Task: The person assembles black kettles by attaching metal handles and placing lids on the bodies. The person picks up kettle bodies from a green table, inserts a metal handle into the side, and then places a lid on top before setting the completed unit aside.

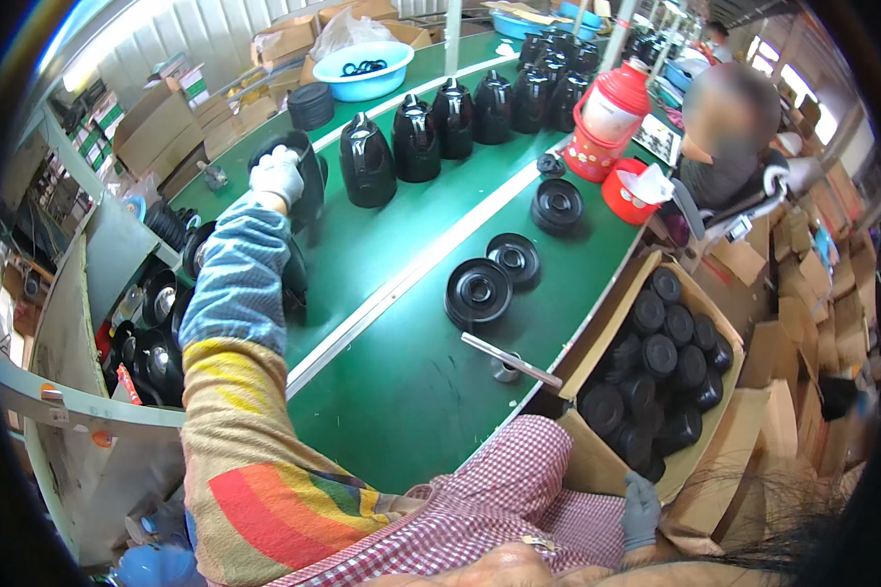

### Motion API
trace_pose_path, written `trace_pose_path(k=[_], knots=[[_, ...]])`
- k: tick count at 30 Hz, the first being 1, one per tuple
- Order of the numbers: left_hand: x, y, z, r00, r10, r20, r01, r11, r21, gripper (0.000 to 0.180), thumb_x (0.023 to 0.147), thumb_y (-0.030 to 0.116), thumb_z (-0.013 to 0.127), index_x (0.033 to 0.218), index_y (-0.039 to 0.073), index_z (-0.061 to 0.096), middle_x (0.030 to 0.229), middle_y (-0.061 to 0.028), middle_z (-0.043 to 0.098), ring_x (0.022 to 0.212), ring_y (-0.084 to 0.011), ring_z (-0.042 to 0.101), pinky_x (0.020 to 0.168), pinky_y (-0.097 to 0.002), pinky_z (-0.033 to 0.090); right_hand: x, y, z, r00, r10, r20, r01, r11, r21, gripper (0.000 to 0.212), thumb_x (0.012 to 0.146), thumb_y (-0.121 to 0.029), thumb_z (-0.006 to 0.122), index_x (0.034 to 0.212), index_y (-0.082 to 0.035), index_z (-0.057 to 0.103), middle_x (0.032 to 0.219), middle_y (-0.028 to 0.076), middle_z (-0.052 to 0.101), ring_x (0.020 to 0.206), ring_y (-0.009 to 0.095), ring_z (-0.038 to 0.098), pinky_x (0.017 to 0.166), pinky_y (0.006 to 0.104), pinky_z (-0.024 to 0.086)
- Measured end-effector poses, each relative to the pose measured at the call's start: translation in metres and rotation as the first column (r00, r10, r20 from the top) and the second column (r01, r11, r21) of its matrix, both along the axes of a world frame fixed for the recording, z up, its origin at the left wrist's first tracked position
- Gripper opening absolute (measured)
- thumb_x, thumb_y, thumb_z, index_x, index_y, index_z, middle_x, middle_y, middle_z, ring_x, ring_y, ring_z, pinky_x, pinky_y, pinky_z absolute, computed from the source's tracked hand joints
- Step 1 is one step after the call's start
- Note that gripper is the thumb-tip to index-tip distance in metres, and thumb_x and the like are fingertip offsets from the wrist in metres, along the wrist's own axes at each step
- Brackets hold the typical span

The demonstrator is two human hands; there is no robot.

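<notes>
My left hand (pixel 279 176), in a white glove, reaches forward over the green table and is closed on the upper part of a black jug (pixel 310 186), slightly blurred. Another dark rounded piece, partly hidden by my sleeve, stands just nearer. To the right of the held jug, several glossy black jugs (pixel 367 164) stand upright in a row. My right hand (pixel 641 509), in a grey glove, is low by the near side of a cardboard box (pixel 597 479). Its fingers look stretched toward the box, with nothing seen in them. Black round lids (pixel 656 354) fill the box.
Black round discs (pixel 478 291) lie on the green table (pixel 362 411) near a metal bar (pixel 511 359) at its edge. Farther off stand a red-and-white flask (pixel 612 108), a red bin (pixel 628 194) and a blue basin (pixel 364 73). A person (pixel 729 127) sits at right.
</notes>
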State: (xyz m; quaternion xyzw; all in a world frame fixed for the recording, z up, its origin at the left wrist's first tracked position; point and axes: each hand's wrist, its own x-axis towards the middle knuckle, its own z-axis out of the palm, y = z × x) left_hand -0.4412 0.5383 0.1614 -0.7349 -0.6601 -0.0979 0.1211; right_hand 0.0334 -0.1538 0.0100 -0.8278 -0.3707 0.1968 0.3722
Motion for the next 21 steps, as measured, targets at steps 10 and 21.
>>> trace_pose_path(k=[10, 21], knots=[[0.113, -0.249, 0.142, 0.235, -0.931, 0.28, 0.907, 0.314, 0.281, 0.033, 0.07, -0.003, 0.081, 0.096, -0.002, 0.061, 0.141, -0.02, 0.056, 0.121, -0.0417, 0.059, 0.101, -0.0427, 0.049, -0.051, -0.019, 0.074, 0.993, -0.014, 0.114, -0.009, 0.981, 0.192, 0.026, 0.097, -0.012, 0.062, 0.116, 0.002, 0.071, 0.112, 0.017, 0.07, 0.105, 0.027, 0.067, 0.093, 0.0347, 0.052], [0.275, -0.459, -0.012, -0.543, -0.753, 0.372, 0.806, -0.591, -0.019, 0.017, 0.074, 0.01, 0.077, 0.082, 0.002, 0.065, 0.156, -0.0215, 0.037, 0.141, -0.0445, 0.041, 0.109, -0.0509, 0.046, -0.023, -0.036, 0.088, 0.925, 0.326, -0.194, -0.177, 0.822, 0.541, 0.066, 0.106, -0.046, 0.049, 0.157, -0.005, 0.037, 0.161, 0.012, 0.038, 0.142, 0.029, 0.043, 0.118, 0.0391, 0.032]])
